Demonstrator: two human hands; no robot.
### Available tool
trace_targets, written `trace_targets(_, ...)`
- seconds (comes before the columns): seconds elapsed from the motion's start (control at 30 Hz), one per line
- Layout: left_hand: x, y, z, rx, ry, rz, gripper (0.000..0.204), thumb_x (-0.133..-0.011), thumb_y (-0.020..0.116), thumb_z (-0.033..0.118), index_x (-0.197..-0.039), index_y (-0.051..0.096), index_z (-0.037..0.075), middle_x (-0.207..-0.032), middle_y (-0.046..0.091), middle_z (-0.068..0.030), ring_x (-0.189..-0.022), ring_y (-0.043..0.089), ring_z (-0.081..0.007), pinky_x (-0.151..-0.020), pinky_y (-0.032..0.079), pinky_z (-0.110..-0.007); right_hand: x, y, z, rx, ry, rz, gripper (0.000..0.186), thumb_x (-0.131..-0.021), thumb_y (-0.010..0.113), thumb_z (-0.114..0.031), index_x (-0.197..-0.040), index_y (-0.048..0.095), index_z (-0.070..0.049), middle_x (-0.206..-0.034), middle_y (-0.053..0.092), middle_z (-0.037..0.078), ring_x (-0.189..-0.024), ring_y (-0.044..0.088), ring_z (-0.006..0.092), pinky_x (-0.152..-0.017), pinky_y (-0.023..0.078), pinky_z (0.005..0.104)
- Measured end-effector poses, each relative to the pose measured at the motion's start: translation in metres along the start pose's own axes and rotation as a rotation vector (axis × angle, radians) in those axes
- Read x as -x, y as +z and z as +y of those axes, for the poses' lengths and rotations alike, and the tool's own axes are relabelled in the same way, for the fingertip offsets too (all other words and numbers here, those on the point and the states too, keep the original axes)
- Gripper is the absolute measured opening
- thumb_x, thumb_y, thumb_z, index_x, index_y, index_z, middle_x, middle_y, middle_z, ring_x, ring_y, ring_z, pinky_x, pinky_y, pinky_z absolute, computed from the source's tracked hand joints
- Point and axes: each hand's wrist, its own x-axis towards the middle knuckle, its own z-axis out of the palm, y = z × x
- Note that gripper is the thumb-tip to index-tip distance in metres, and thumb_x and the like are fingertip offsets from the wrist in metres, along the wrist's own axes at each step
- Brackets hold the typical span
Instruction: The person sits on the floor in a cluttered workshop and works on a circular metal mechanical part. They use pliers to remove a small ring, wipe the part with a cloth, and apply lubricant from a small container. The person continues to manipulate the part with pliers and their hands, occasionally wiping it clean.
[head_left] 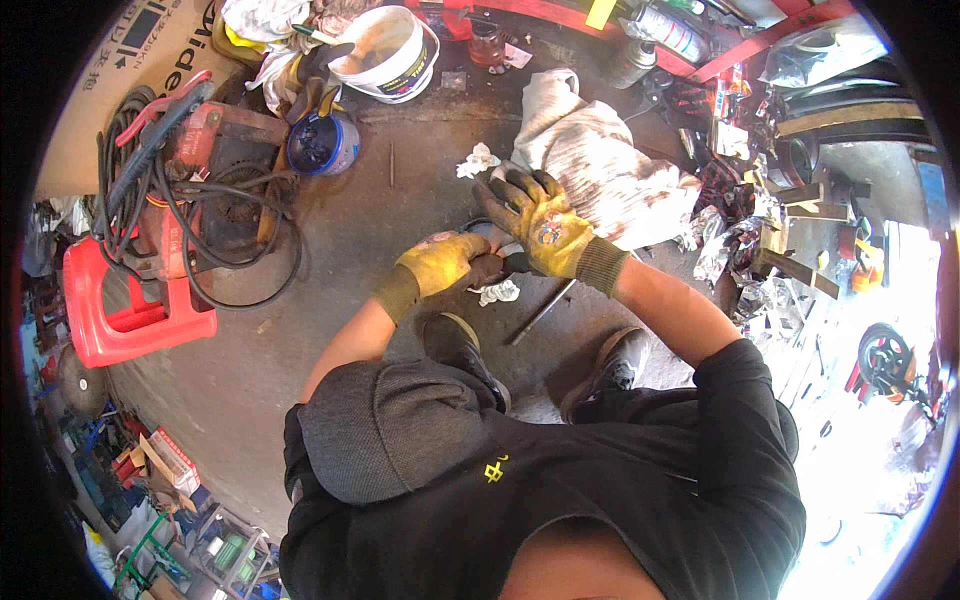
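Both my hands wear yellow work gloves with dark, stained fingers, close together above the floor in front of my feet. My left hand point(441, 262) is closed on a dark round part point(487, 232), mostly hidden between the gloves. Over the far right side of that part, my right hand point(548, 226) has its fingers stretched out and spread. A crumpled white tissue point(496, 292) lies just below the hands and another tissue point(478, 160) beyond them. Beside the right hand is a stained pale cloth point(600, 165). A thin metal rod point(541, 313) slants across the floor near my shoes.
A blue tub point(323, 145) with dark contents and a white bucket point(388, 58) stand at the far left. Looped black cables point(265, 215) cover a red machine point(190, 150) near a red plastic stool point(140, 335). Scraps and wrappers point(735, 215) litter the right.
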Motion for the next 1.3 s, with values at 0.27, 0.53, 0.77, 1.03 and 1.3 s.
trace_targets(0.27, 0.002, -0.01, -0.001, -0.057, -0.096, -0.054, 0.044, -0.103, 0.066, 0.049, -0.108, 0.077, 0.007, -0.1, 0.079, -0.0183, -0.099, 0.075, -0.0384, -0.086, 0.057, -0.049, 0.001, 0.027, 0.011, -0.445, -0.029, -0.313, 0.056, -0.105, 0.062, -0.047, -0.153, 0.06, -0.017, -0.126, 0.075, 0.018, -0.119, 0.071, 0.0365, -0.107, 0.05, 0.0472)
trace_targets(0.53, -0.002, 0.017, -0.013, -0.654, 0.146, 0.175, 0.035, -0.082, 0.081, 0.022, -0.115, 0.071, 0.016, -0.098, 0.075, -0.0086, -0.097, 0.074, -0.0325, -0.082, 0.056, -0.051, -0.001, 0.006, 0.024, -0.858, 0.192, -0.408, 0.038, -0.104, 0.066, -0.044, -0.123, 0.076, -0.013, -0.092, 0.075, 0.008, -0.088, 0.074, 0.0231, -0.083, 0.057, 0.0404)
trace_targets(0.77, -0.006, 0.024, -0.024, -0.214, -0.031, 0.149, 0.048, -0.09, 0.083, 0.036, -0.129, 0.07, 0.009, -0.115, 0.078, -0.0132, -0.103, 0.077, -0.0299, -0.09, 0.058, -0.048, 0.003, 0.033, 0.02, -0.873, 0.201, -0.206, 0.035, -0.106, 0.062, -0.041, -0.111, 0.079, -0.011, -0.084, 0.075, 0.006, -0.078, 0.073, 0.0183, -0.075, 0.057, 0.0374)
trace_targets(1.03, 0.004, 0.025, -0.038, 1.391, -0.471, -0.227, 0.086, -0.101, 0.056, 0.079, -0.113, 0.075, -0.004, -0.093, 0.078, -0.0141, -0.073, 0.074, -0.0178, -0.065, 0.057, -0.027, 0.0, 0.042, 0.016, -0.641, 0.056, -0.092, 0.035, -0.107, 0.062, -0.042, -0.114, 0.074, -0.01, -0.104, 0.076, 0.016, -0.097, 0.074, 0.0392, -0.087, 0.058, 0.0485)
trace_targets(1.3, -0.009, 0.058, -0.052, 1.318, -0.317, -0.263, 0.077, -0.109, 0.051, 0.067, -0.111, 0.077, -0.006, -0.097, 0.08, -0.0148, -0.077, 0.076, -0.0191, -0.066, 0.058, -0.029, 0.001, 0.049, 0.016, -0.273, -0.115, -0.165, 0.031, -0.095, 0.068, -0.03, -0.12, 0.074, -0.012, -0.105, 0.077, 0.014, -0.098, 0.075, 0.0344, -0.089, 0.059, 0.0464)
